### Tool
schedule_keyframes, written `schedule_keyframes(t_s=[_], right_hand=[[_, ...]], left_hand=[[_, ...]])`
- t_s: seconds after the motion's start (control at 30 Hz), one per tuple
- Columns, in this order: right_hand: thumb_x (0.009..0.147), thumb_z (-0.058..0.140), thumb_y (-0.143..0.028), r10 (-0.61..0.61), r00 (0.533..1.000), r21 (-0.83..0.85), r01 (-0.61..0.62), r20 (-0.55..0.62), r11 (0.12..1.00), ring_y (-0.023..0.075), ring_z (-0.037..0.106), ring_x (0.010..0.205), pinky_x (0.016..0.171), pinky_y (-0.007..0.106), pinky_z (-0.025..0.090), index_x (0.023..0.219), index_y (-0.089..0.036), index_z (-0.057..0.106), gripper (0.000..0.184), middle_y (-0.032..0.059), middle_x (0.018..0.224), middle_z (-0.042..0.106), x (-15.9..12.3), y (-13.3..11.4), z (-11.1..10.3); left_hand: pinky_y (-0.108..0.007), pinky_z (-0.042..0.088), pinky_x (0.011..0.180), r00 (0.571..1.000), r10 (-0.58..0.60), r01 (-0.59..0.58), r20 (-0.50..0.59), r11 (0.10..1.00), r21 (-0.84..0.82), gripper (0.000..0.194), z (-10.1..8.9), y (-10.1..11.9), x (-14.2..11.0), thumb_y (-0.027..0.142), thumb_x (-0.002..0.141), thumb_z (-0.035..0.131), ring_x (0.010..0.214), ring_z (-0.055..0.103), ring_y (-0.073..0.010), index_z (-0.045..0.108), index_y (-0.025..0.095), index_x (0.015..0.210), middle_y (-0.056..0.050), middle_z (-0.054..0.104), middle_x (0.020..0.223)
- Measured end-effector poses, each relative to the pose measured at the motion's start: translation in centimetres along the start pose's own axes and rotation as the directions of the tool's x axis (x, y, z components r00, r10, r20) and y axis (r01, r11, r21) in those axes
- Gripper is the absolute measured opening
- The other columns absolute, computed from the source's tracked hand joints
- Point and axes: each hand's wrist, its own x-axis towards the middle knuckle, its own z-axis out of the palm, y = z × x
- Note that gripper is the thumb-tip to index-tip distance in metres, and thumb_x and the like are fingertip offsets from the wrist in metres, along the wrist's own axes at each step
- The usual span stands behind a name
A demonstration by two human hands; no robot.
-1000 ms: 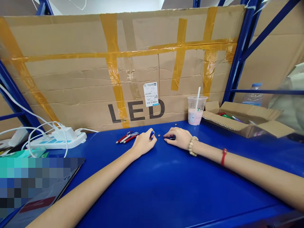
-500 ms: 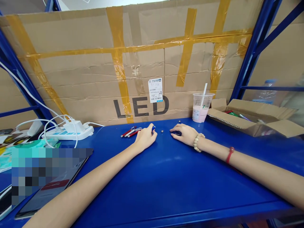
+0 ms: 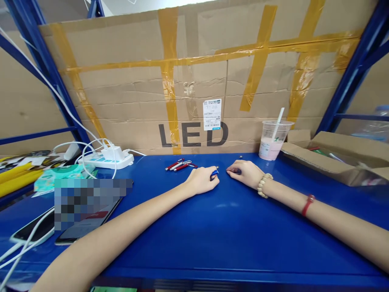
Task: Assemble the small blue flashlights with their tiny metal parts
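Observation:
On the blue tabletop (image 3: 194, 227) my left hand (image 3: 201, 181) has its fingers curled round a small bright-blue object (image 3: 214, 173), perhaps a pen part; most of it is hidden. A tiny shiny metal piece (image 3: 217, 167) lies just beyond those fingertips. To the right, my right hand (image 3: 248, 173) rests with thumb and fingers brought together, a dark gap showing between them; what they hold, if anything, is unclear. Another tiny metal piece (image 3: 240, 157) sits behind this hand. Left of my left hand lie several slim red and silver pens (image 3: 182, 166).
A plastic cup (image 3: 270, 148) with pink drink and a straw stands back right, beside an opened carton (image 3: 328, 162). Back left are a power strip (image 3: 106, 161) with white cables and a dark tablet-like device (image 3: 88, 227). A large cardboard sheet (image 3: 133, 97) closes off the rear.
The view has turned left, so everything appears shifted right. My left hand has moved rightwards beside the metal piece, and the gap between my hands has narrowed.

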Motion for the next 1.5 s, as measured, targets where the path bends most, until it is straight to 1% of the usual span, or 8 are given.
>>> schedule_keyframes(t_s=[0.13,0.3,0.43,0.53,0.67,0.97,1.33,1.5], right_hand=[[0.082,0.045,-0.029,-0.019,1.000,-0.015,0.019,-0.003,1.000,0.0165,0.061,0.074,0.069,0.029,0.048,0.083,-0.019,0.068,0.025,0.0053,0.080,0.066,0.1,0.3,0.4],[0.083,0.045,-0.030,-0.094,0.994,0.068,0.098,-0.053,0.993,0.0160,0.061,0.072,0.070,0.029,0.049,0.081,-0.019,0.067,0.025,0.0051,0.079,0.066,-0.3,-0.5,0.1],[0.083,0.047,-0.030,-0.104,0.974,0.163,0.139,-0.202,0.977,0.0156,0.061,0.074,0.072,0.030,0.049,0.080,-0.019,0.067,0.022,0.0048,0.081,0.067,-0.9,-2.4,-0.4],[0.083,0.049,-0.031,-0.031,0.940,0.263,0.127,-0.339,0.956,0.0150,0.061,0.074,0.068,0.028,0.050,0.082,-0.018,0.066,0.021,0.0050,0.082,0.067,-1.3,-3.8,-0.9],[0.083,0.050,-0.035,-0.002,0.901,0.322,0.158,-0.434,0.933,0.0155,0.061,0.077,0.064,0.027,0.051,0.084,-0.019,0.066,0.022,0.0051,0.085,0.067,-1.5,-4.6,-1.3],[0.083,0.051,-0.033,-0.094,0.908,0.333,0.244,-0.407,0.911,0.0138,0.060,0.073,0.061,0.027,0.050,0.084,-0.019,0.067,0.021,0.0052,0.083,0.066,-1.6,-4.8,-1.5],[0.080,0.055,-0.027,-0.059,0.864,0.328,0.251,-0.500,0.911,0.0132,0.058,0.068,0.058,0.027,0.049,0.084,-0.018,0.066,0.015,0.0046,0.079,0.065,-1.7,-5.1,-1.4],[0.080,0.056,-0.025,-0.121,0.857,0.322,0.315,-0.501,0.893,0.0139,0.059,0.073,0.059,0.026,0.049,0.083,-0.018,0.067,0.013,0.0053,0.082,0.066,-1.9,-5.4,-1.6]], left_hand=[[-0.024,0.032,0.050,0.999,0.016,-0.016,0.043,1.000,0.002,0.014,0.1,-0.4,0.2,0.028,0.078,0.040,0.060,0.057,-0.0180,0.052,0.021,0.076,-0.001,0.059,0.064],[-0.024,0.037,0.052,0.999,-0.003,0.003,0.041,1.000,-0.011,0.014,0.0,-0.3,0.1,0.026,0.078,0.040,0.062,0.058,-0.0185,0.053,0.020,0.076,-0.001,0.060,0.065],[-0.023,0.034,0.050,1.000,-0.007,0.008,0.007,0.999,-0.037,0.011,-0.1,-0.1,-0.1,0.026,0.078,0.041,0.060,0.057,-0.0159,0.049,0.020,0.072,0.001,0.059,0.064],[-0.022,0.033,0.049,1.000,0.014,-0.015,-0.008,0.999,-0.049,0.011,-0.3,0.0,-0.2,0.026,0.078,0.041,0.058,0.056,-0.0147,0.048,0.020,0.072,0.002,0.057,0.063],[-0.022,0.034,0.050,0.999,0.047,-0.046,0.020,0.998,-0.049,0.014,-0.5,0.1,-0.1,0.027,0.080,0.039,0.056,0.055,-0.0137,0.050,0.020,0.077,0.001,0.056,0.062],[-0.021,0.035,0.051,0.992,0.121,-0.116,0.017,0.976,-0.185,0.020,-0.4,0.0,-0.4,0.027,0.082,0.038,0.054,0.053,-0.0123,0.053,0.020,0.094,0.001,0.058,0.067],[-0.024,0.038,0.058,0.987,0.152,-0.141,0.046,0.971,-0.192,0.029,-0.8,-0.5,-0.4,0.039,0.091,0.026,0.071,0.061,-0.0183,0.046,0.020,0.100,-0.002,0.062,0.079],[-0.026,0.038,0.057,0.985,0.154,-0.141,0.075,0.977,-0.157,0.031,-0.8,-0.3,-0.6,0.040,0.091,0.026,0.071,0.061,-0.0206,0.045,0.020,0.105,-0.004,0.063,0.081]])
